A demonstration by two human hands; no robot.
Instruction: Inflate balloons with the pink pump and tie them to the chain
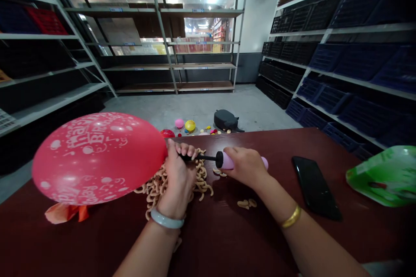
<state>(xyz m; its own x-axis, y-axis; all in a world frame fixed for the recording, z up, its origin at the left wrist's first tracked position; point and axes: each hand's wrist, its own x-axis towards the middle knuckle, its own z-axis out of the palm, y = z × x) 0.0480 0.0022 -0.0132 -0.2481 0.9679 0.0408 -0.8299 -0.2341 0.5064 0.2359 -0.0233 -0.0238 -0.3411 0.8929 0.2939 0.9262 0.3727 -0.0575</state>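
Left hand (178, 165) is wrapped round the black end of the pump (219, 159), right hand (246, 165) grips its pink end, big red balloon (99, 158) just left of the pump, phone (315, 186) off to its right.

Can't see the mouth of the red balloon (100, 160) at all, the left hand (180, 169) covers it plus the tip of the pump (226, 162), and the right hand (245, 164) hides much of the pink barrel. Part of the curly snack pile (159, 188) is lost behind the left wrist. Green bag (386, 175) by the tabletop's (227, 233) right edge gets cut off, print's a blur. Floor bits (212, 131) past the far edge (tiny!) are anyone's guess.
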